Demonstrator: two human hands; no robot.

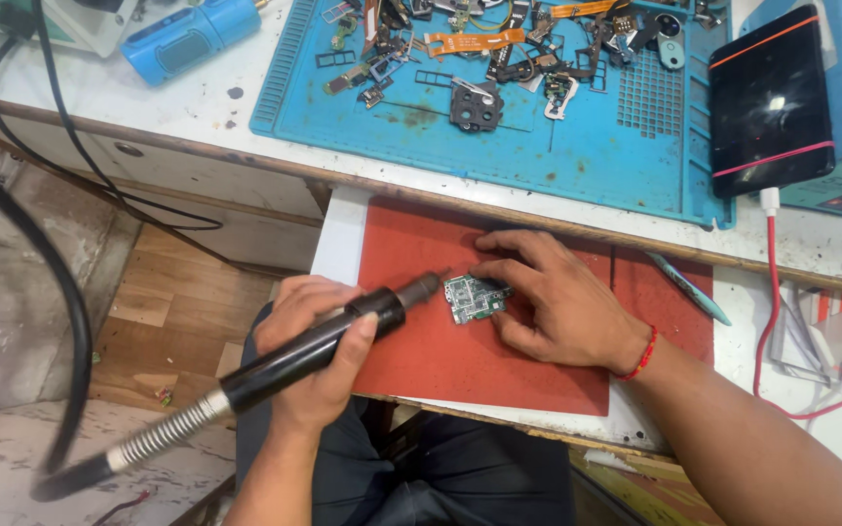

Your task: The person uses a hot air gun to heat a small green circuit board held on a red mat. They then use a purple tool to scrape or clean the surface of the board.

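Head view: the left hand (309, 336) grasps one black cylindrical hot-air wand (319, 341) with a ribbed metal hose, its nozzle just beside one small green board (475, 297). The right hand (553, 297) pins that board near the red mat's (460, 360) middle, fingers probably flat.

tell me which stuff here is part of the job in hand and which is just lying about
In use:
left hand gripping the black hot-air handpiece
right hand steadying the small green circuit board
red mat under the board

Lying about:
blue mat with loose phone parts
black phone on a red cable
blue cylinder
teal tool
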